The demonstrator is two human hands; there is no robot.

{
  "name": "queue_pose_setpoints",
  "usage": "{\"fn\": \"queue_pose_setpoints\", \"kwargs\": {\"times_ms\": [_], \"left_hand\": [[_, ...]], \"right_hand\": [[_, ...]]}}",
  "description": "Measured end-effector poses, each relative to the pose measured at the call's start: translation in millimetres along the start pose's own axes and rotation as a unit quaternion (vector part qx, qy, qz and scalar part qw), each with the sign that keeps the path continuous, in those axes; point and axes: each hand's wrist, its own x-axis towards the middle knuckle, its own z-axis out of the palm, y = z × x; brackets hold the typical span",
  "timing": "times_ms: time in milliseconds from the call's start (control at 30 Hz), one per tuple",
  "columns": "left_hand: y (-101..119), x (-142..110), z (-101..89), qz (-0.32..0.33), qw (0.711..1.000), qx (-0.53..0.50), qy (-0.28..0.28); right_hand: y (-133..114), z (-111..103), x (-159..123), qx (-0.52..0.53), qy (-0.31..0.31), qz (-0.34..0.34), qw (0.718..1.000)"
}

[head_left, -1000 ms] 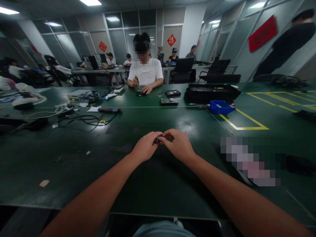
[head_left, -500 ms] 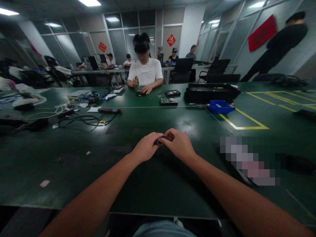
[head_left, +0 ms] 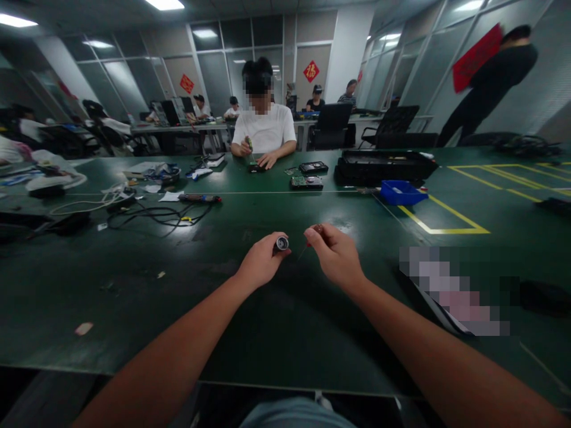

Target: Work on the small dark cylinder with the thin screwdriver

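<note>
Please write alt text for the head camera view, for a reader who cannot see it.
A person's left hand holds a dark, round-ended cylinder over a green table; the right hand, apart from it, holds a thin, partly red tool. Opposite sits a co-worker in white.

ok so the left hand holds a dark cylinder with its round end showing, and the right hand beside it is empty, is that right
The right hand is not empty: the head view shows it pinching a partly red, thin-shafted piece. The rest stands: the left hand holds the dark cylinder with its round end showing.
</note>
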Motion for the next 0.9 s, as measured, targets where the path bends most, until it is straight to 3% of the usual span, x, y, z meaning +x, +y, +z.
{"fn": "queue_pose_setpoints", "kwargs": {"times_ms": [167,533,900], "left_hand": [[1,0,-0.9,-0.021,1.000,0.004,-0.006],[5,0,-1.6,-0.025,1.000,0.003,-0.007],[2,1,-1.8,-0.021,1.000,0.012,0.000]], "right_hand": [[3,4,-3,0.152,0.066,0.035,0.986],[12,9,-5,0.137,0.031,0.041,0.989],[12,7,-2,0.135,0.034,0.062,0.988]]}}
